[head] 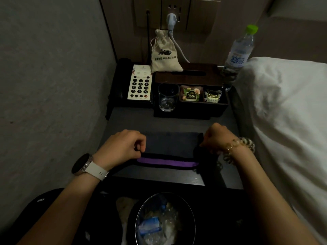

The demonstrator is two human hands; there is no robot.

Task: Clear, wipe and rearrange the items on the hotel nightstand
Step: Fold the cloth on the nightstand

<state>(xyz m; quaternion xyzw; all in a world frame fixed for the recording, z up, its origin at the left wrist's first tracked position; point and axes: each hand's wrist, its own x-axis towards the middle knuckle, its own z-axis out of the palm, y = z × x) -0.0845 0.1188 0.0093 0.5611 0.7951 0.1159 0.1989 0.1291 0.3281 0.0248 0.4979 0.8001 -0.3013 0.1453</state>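
I see both hands low in the centre of the frame, over the front of the dark nightstand (pixel 123 114). My left hand (pixel 122 147) pinches the left end of a folded dark cloth (pixel 168 144) with a purple stripe; my right hand (pixel 215 138) grips its bunched right end. The cloth lies flat on the nightstand between them. Behind, at upper centre, stand a phone (pixel 139 84), a glass (pixel 167 98), a tray of tea packets (pixel 201 105) and a water bottle (pixel 238 55).
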